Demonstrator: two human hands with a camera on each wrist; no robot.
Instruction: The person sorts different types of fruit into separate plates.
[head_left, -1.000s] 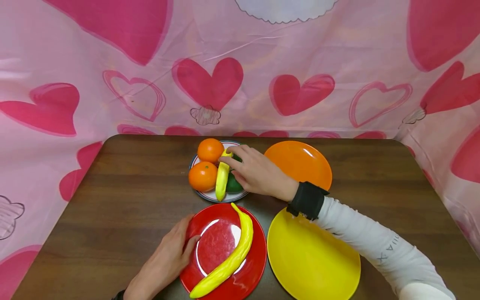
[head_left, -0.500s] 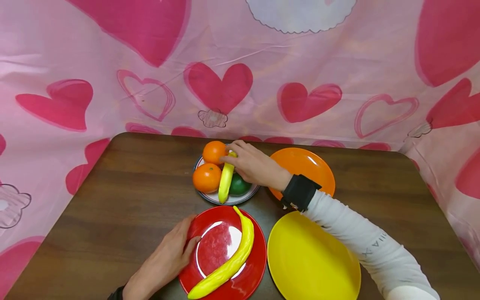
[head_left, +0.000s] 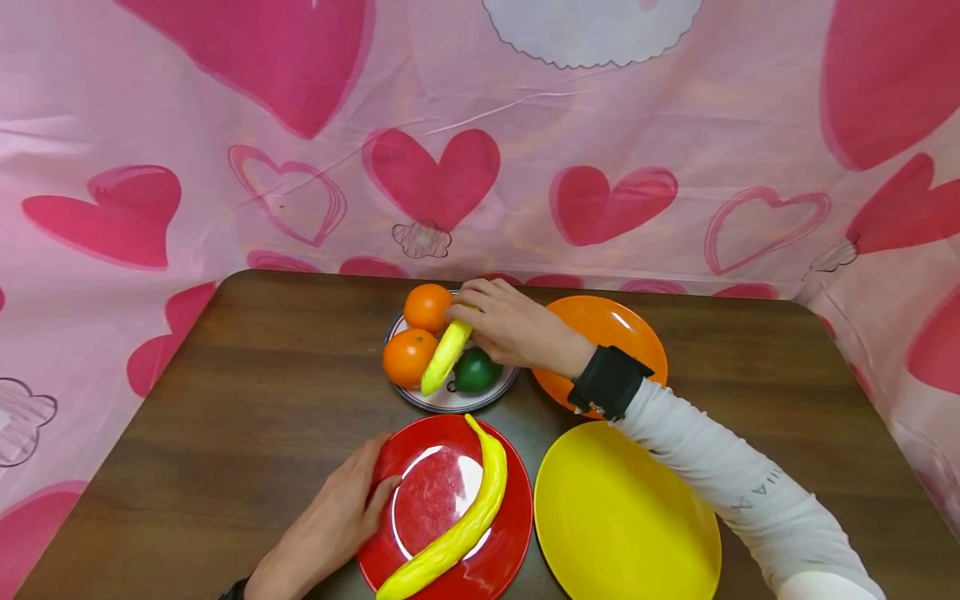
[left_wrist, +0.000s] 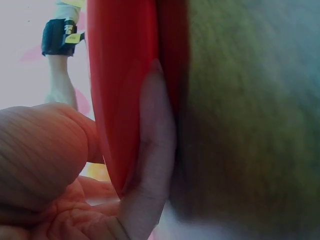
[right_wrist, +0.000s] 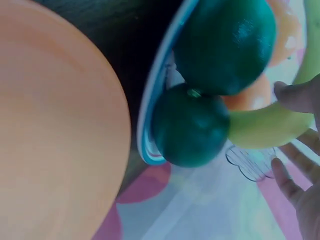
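Observation:
In the head view my right hand (head_left: 517, 327) grips the upper end of a yellow banana (head_left: 444, 360), its lower end slanting over the white blue-rimmed plate (head_left: 455, 407). The right wrist view shows the thumb across the banana (right_wrist: 265, 127). Two dark green round fruits (right_wrist: 192, 125) lie beside it on the plate, and two oranges (head_left: 409, 358) sit at its left. My left hand (head_left: 337, 504) holds the left rim of a red plate (head_left: 420, 467), thumb on top and a finger along the underside (left_wrist: 120, 95). A longer banana (head_left: 457, 533) lies on the red plate.
A yellow plate (head_left: 622, 517) stands to the right of the red one, partly under my right forearm. Behind it is an orange plate (head_left: 615, 333), partly covered by my wrist. A pink heart-patterned cloth (head_left: 525, 108) hangs behind the table's back edge.
The smaller banana's lower end has swung left and up in my right hand's grip, showing more of the green fruit. My left hand keeps its hold on the red plate.

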